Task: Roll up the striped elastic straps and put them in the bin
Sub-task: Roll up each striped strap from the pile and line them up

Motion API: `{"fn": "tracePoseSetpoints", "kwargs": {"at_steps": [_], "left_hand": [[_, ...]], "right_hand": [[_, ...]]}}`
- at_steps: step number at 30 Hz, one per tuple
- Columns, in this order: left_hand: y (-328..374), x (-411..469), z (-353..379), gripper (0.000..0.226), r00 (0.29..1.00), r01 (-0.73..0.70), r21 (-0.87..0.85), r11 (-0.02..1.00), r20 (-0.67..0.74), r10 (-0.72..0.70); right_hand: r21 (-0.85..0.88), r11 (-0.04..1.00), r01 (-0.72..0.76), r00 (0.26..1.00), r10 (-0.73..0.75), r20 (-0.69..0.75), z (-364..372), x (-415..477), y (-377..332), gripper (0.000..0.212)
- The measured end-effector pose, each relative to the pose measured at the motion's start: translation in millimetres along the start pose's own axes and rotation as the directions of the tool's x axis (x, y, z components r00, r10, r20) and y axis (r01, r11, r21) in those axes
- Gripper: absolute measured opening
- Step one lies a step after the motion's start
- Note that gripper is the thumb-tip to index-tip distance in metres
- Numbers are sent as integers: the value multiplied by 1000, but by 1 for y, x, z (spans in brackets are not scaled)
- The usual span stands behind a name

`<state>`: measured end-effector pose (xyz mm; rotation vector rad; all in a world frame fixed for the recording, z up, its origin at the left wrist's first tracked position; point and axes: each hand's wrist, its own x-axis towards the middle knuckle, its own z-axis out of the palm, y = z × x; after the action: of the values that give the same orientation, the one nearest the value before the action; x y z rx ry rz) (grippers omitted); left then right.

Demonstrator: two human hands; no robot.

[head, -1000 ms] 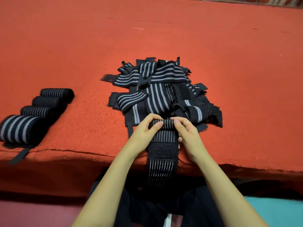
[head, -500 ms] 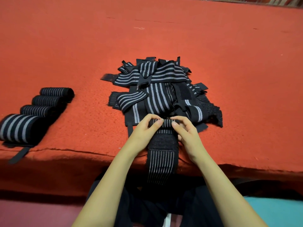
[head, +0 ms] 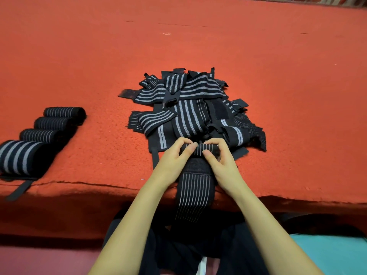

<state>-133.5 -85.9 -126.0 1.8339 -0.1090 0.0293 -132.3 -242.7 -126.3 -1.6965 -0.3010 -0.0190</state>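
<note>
A black strap with thin grey stripes (head: pixel 193 193) lies across the table's front edge, its loose end hanging toward my lap. Its far end is wound into a small roll (head: pixel 199 150). My left hand (head: pixel 172 163) pinches the roll's left end with thumb and fingers. My right hand (head: pixel 220 161) pinches the right end the same way. Behind the roll lies a heap of unrolled striped straps (head: pixel 190 108). Several finished rolls (head: pixel 45 132) sit in a row at the left. No bin is in view.
The red felt-covered table (head: pixel 278 76) stretches far back and to both sides. Its front edge (head: pixel 79 187) runs just below my hands. A loose black tab (head: pixel 17 190) hangs over the edge at the far left. A teal surface (head: pixel 327 253) lies at the lower right.
The roll has grown thicker and moved toward me along the strap. The hanging end has shortened a little, and my thumbs now press on the roll's near side.
</note>
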Motion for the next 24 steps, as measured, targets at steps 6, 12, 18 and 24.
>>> {"fn": "tracePoseSetpoints", "kwargs": {"at_steps": [6,12,18,24], "left_hand": [[-4,-1,-5,13,996,-83,-143,986,15,86],[0,-2,-5,13,997,-43,-200,979,52,54],[-1,-1,-3,15,999,10,-120,993,33,-6],[-1,-4,-5,18,996,-54,-151,987,61,64]], "right_hand": [[74,995,-67,998,66,11,5,0,-3,7],[26,999,-39,999,38,35,1,0,1,13],[72,997,-21,998,17,65,0,-1,1,25],[153,982,-110,994,106,33,3,2,2,24]]}}
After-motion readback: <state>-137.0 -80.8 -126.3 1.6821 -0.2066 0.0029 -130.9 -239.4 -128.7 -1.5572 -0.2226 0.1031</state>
